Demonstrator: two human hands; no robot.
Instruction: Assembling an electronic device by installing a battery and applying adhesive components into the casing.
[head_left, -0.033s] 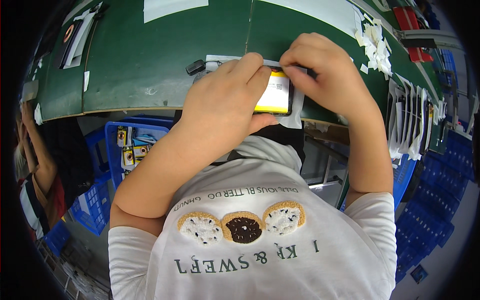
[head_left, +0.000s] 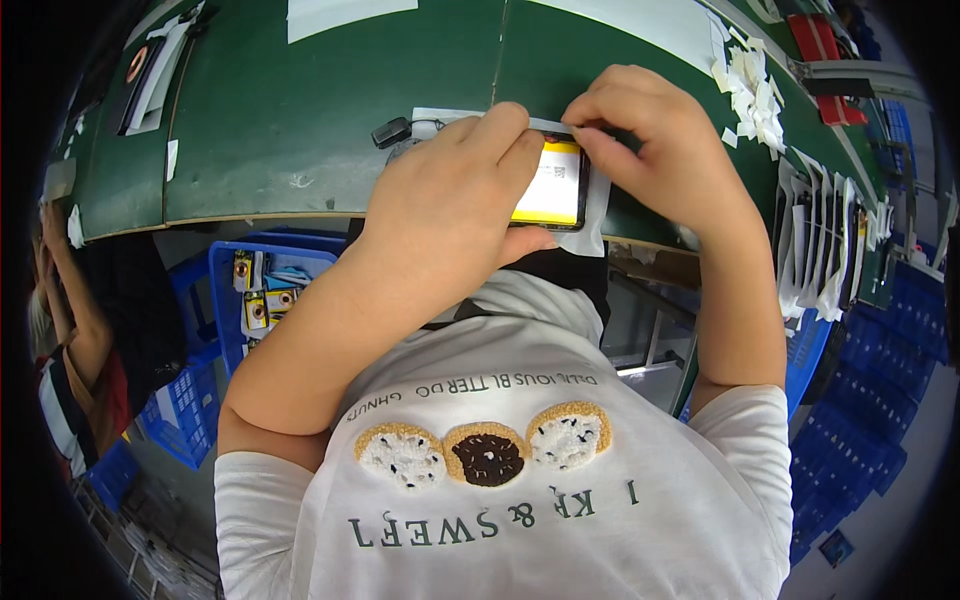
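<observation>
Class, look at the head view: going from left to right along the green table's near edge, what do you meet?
Blue crate under the edge → small black clip → left hand → yellow-screened phone → right hand → pile of white paper scraps → row of white sleeves.

Bright, even overhead light with soft shadows under the left hand (head_left: 450, 210) and right hand (head_left: 655, 150). Sharp near them; fisheye bending and dark vignette at the rim.

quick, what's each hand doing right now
Left hand: closed over the yellow-faced flat device, holding it on the green table.
Right hand: fingers pinched at the device's top edge.
</observation>
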